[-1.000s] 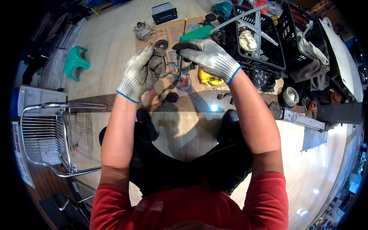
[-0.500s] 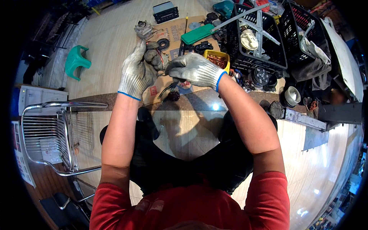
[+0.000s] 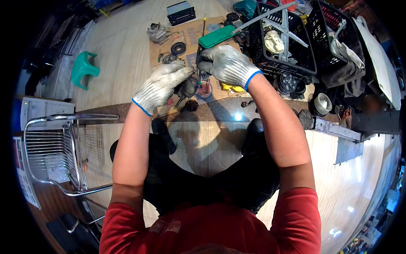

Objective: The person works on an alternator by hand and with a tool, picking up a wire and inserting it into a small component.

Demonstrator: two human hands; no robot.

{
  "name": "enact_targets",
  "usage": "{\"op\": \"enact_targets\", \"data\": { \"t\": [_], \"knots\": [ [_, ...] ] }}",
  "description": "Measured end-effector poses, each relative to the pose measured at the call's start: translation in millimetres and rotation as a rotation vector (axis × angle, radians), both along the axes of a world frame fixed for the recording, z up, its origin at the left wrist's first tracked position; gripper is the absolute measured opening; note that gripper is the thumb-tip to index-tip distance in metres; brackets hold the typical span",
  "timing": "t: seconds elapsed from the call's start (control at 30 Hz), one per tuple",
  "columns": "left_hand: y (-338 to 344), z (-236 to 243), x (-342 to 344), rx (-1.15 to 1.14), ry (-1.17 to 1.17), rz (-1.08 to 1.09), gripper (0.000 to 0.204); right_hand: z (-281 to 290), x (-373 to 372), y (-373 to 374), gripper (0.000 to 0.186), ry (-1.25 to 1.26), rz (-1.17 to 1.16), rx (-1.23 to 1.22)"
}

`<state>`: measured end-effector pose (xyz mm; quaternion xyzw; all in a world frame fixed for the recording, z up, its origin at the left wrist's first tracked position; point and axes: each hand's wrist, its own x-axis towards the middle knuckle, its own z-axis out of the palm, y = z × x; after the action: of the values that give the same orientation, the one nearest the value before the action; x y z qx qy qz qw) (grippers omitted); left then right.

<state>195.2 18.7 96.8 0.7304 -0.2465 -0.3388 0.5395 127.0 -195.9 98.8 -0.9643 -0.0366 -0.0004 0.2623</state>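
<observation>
My left hand (image 3: 165, 82), in a white knit glove with a blue cuff, is closed with its fingers curled inward over the cardboard. Its grimy fingertips hide whatever they grip. Just right of it, my right hand (image 3: 228, 63), in a matching glove, is also closed, its fingers bent around something too dark to make out. Beneath the hands lie a small tub with red-handled pieces (image 3: 204, 89) and a dark round part (image 3: 191, 105). A black ring (image 3: 178, 48) rests beyond my left hand, near a metal motor-like part (image 3: 157, 33).
A green-handled tool (image 3: 216, 37) slants toward a black crate (image 3: 292, 63) of parts at right. Beside it are a black pulley (image 3: 286, 84) and a white blower wheel (image 3: 322, 104). A green stool (image 3: 84, 70) and a metal chair (image 3: 69, 116) stand left. Cardboard (image 3: 188, 36) covers the floor ahead.
My left hand has turned over and come down and slightly right. My right hand has moved up and right, opening a gap between them, and now covers most of the yellow tray.
</observation>
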Motion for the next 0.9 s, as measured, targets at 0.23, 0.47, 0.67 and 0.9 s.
{"op": "enact_targets", "data": {
  "t": [0.23, 0.47, 0.67, 0.9],
  "knots": [
    [-11.9, -19.6, 6.4, -0.062, 0.048, 0.259, 0.034, 18.5, -11.5, 27.2, 0.031, -0.077, -0.145, 0.035],
    [-13.1, -22.5, 15.1, -0.670, 0.511, 0.383, 0.031, -14.9, -16.6, 53.5, 0.030, -0.121, -0.080, 0.202],
    [-0.5, -9.5, 14.8, -0.601, 0.392, 0.188, 0.031, 28.4, -15.4, 23.1, 0.038, 0.231, 0.138, 0.063],
    [2.3, 14.6, -3.9, -0.391, 0.313, -0.031, 0.032, 20.2, -14.8, 7.9, 0.043, 0.050, 0.078, 0.729]
  ]
}}
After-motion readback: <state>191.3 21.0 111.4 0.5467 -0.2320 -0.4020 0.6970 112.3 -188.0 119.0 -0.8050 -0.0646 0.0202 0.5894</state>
